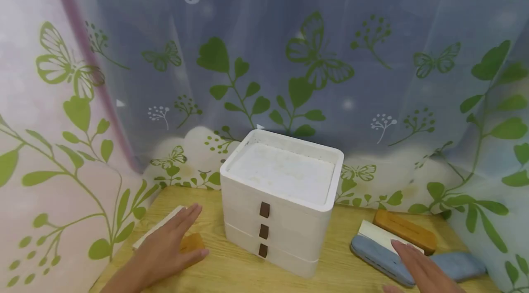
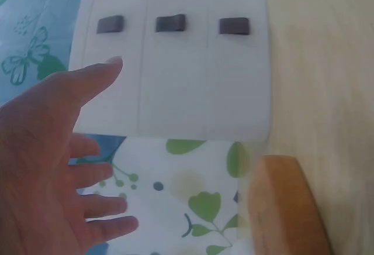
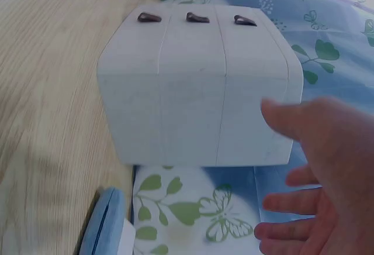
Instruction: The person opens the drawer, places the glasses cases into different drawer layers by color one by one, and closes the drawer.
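Observation:
A small white drawer unit [image 1: 289, 231] with a shallow tray top stands mid-table, three brown pull tabs [image 1: 264, 209] down its front. To its left, my left hand [image 1: 165, 242] is held with straight, spread fingers above an orange-brown case [image 1: 193, 241] and a long white piece [image 1: 159, 226], partly hiding both. My right hand [image 1: 425, 269], fingers extended, is at the lower right over an elongated blue case [image 1: 380, 258], overlapping it in the head view. In the wrist views, both the left hand [image 2: 52, 144] and right hand [image 3: 327, 161] hold nothing, with the drawer unit beyond them.
On the right of the wooden table [image 1: 231, 267] lie another orange-brown case [image 1: 405, 231], a white flat piece [image 1: 369, 233] and a second blue shape [image 1: 460, 264]. A curtain [image 1: 256, 22] printed with leaves and butterflies hangs close behind the drawer unit and along both sides.

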Demonstrator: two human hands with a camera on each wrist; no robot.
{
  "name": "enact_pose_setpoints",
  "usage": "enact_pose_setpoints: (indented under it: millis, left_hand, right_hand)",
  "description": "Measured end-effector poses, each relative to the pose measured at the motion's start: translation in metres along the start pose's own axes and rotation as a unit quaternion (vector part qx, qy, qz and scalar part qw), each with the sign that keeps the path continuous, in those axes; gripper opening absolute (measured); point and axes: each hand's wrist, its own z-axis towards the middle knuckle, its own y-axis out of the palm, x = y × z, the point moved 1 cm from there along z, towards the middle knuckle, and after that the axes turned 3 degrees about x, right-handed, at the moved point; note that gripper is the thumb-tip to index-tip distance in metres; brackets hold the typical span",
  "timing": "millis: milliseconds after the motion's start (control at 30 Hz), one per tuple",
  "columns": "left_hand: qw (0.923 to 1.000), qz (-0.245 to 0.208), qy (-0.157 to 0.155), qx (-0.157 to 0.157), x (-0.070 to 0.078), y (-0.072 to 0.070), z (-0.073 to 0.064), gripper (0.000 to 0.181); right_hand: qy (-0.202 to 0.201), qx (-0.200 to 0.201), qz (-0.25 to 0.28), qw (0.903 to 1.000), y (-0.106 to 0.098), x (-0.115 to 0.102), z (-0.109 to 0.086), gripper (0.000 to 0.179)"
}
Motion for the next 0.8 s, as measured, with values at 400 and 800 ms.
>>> enact_pose_setpoints:
  millis: [400, 800]
  left_hand:
    - [0.9878, -0.145, -0.048, -0.029, -0.006, -0.023, 0.043, 0.082]
    - [0.9692, -0.228, -0.084, -0.041, -0.007, -0.043, 0.091, 0.066]
  right_hand:
    - [0.164, -0.176, 0.182, 0.9535, -0.019, -0.025, 0.052, 0.078]
    - [0.257, -0.183, 0.353, 0.8807, -0.029, -0.045, 0.097, 0.076]
